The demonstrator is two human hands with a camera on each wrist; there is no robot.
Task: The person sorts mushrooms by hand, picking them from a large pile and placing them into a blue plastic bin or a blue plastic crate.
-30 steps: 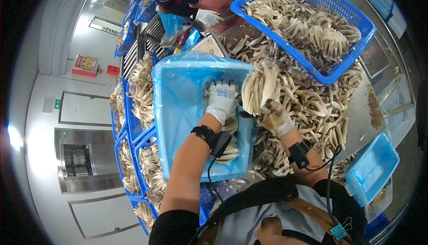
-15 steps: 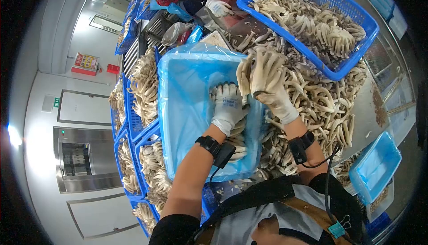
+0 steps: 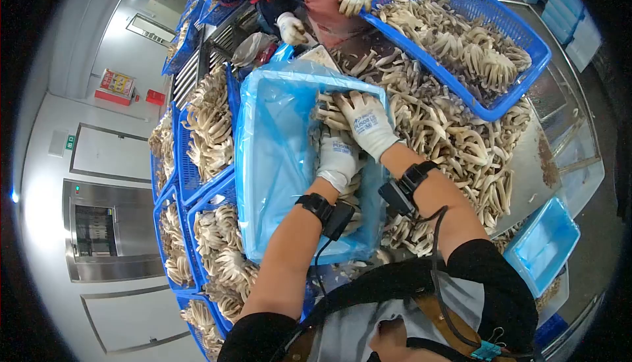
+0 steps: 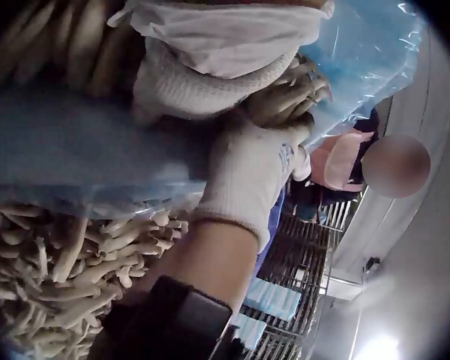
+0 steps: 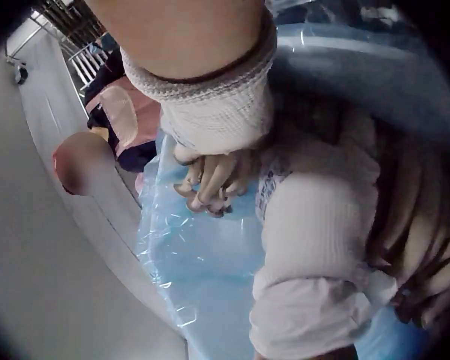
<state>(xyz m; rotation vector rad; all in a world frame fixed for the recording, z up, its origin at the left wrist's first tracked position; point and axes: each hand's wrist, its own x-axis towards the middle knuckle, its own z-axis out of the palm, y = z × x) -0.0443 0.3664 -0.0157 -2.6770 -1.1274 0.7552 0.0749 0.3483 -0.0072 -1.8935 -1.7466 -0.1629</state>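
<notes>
A plastic-lined light blue bin holds mushrooms along its right side. Inside its upper right part, my gloved right hand grips a mushroom cluster, fingers over the stems. Just below it, my gloved left hand lies against the mushrooms in the bin, its fingertips hidden. The left wrist view shows the right hand at the cluster. In the right wrist view the cluster pokes out below the right cuff, and the left hand lies beside a row of mushrooms.
Loose mushrooms are heaped right of the bin. Behind them stands a blue basket of mushrooms. More filled baskets line the left. A gloved person stands across the table, and a small blue tray lies at lower right.
My right hand has carried the mushroom cluster from the bin's right edge into its upper right part. The left hand's fingers have become hidden. The person opposite has put a hand on the basket.
</notes>
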